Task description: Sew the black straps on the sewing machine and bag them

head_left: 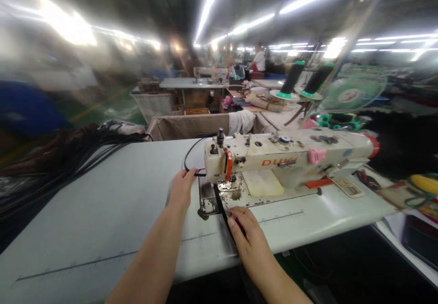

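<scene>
A white industrial sewing machine (253, 155) stands on the pale table, its needle area at the left end. A narrow black strap (221, 203) runs from the table's front edge up under the presser foot. My right hand (244, 226) pinches this strap in front of the machine. Left of the machine head, my left hand (181, 187) is closed on a part of the strap that curves up in a loop behind. The machine head hides the place where the two parts meet.
Many black straps (68, 176) hang over the table's left side. A cloth-lined bin (191, 126) stands behind the table. Black thread cones (292, 78) and a green fan (354, 91) are at the right. Printed ruler marks (99, 260) line the front edge. A person in white (259, 61) is far back.
</scene>
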`<state>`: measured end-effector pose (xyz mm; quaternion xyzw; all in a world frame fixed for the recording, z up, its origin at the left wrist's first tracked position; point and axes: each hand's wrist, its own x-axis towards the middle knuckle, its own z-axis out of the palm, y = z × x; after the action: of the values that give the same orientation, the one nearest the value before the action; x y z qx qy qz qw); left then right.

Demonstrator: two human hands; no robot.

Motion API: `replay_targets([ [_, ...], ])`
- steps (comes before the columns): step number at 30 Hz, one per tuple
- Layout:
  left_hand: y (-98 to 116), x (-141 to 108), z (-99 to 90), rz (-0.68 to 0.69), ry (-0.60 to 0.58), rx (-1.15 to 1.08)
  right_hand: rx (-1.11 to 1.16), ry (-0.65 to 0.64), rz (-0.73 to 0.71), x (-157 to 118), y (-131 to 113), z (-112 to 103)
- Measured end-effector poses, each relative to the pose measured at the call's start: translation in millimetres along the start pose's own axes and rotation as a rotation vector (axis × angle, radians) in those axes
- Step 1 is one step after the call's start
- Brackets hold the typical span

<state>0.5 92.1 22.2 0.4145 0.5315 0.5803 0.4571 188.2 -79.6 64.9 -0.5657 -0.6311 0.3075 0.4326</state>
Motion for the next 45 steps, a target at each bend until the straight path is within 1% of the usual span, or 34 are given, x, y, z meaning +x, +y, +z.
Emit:
replay_targets([
  [2,4.1,-12.6,-8.7,-0.027,0.017,-0.086,0.044,-0.052,0.024,6.1,-5.5,5.2],
  [4,8.8,-27.1,-18.2,-0.040,0.034,-0.144,0.111,-0.142,0.104,11.9,-10.1,14.0],
  [8,14.7,-57.8,-38.1,-0.024,0.066,-0.198,0.458,-0.333,0.347,24.3,-12.0,38.8],
  [9,15.1,-64.9,-43.0,-0.012,0.076,-0.202,0.524,-0.352,0.385,27.9,-10.8,45.1],
  [11,15.0,-77.8,-52.8,0.016,0.098,-0.190,0.584,-0.362,0.419,35.4,-7.7,56.0],
  [14,14.3,-94.8,-66.6,0.053,0.111,-0.119,0.619,-0.373,0.433,46.4,-3.9,67.9],
  [18,13.8,-113.9,-81.5,0.063,0.118,-0.006,0.618,-0.412,0.445,57.1,-4.8,78.3],
  [21,13.8,-125.1,-89.1,0.068,0.119,0.037,0.592,-0.451,0.429,61.4,-8.3,84.2],
  [25,16.9,-135.7,-94.2,0.080,0.116,0.065,0.516,-0.471,0.364,64.9,-12.2,89.8],
  [29,20.8,-140.4,-100.3,0.076,0.140,0.104,0.368,-0.431,0.262,64.2,-16.3,85.8],
  [31,21.5,-138.6,-108.9,0.060,0.125,0.125,0.280,-0.372,0.206,59.3,-18.7,76.9],
  [32,21.9,-136.2,-115.5,0.052,0.110,0.123,0.187,-0.336,0.158,55.4,-19.3,71.0],
  [33,22.5,-132.9,-123.8,0.043,0.093,0.124,0.048,-0.296,0.093,50.8,-19.2,64.5],
  [35,24.9,-123.2,-145.8,0.032,0.062,0.186,-0.337,-0.210,-0.056,40.2,-16.0,50.9],
  [37,28.7,-110.0,-174.3,0.038,0.039,0.420,-0.710,-0.135,-0.161,29.3,-8.3,39.0],
  [38,30.9,-102.4,-190.4,0.052,0.033,0.550,-0.828,-0.110,-0.173,24.2,-3.2,34.1],
  [39,33.2,-94.4,-207.6,0.077,0.058,0.669,-0.908,-0.100,-0.174,19.4,2.5,30.1],
  [41,38.8,-77.9,-244.0,0.105,0.098,0.876,-0.995,-0.131,-0.179,11.2,13.7,24.9],
  [43,47.4,-62.5,-282.1,0.156,0.120,1.039,-1.034,-0.182,-0.199,5.3,23.0,22.5],
  [45,61.3,-51.0,-321.0,0.196,0.156,1.201,-1.051,-0.217,-0.226,2.1,29.8,22.0],
])
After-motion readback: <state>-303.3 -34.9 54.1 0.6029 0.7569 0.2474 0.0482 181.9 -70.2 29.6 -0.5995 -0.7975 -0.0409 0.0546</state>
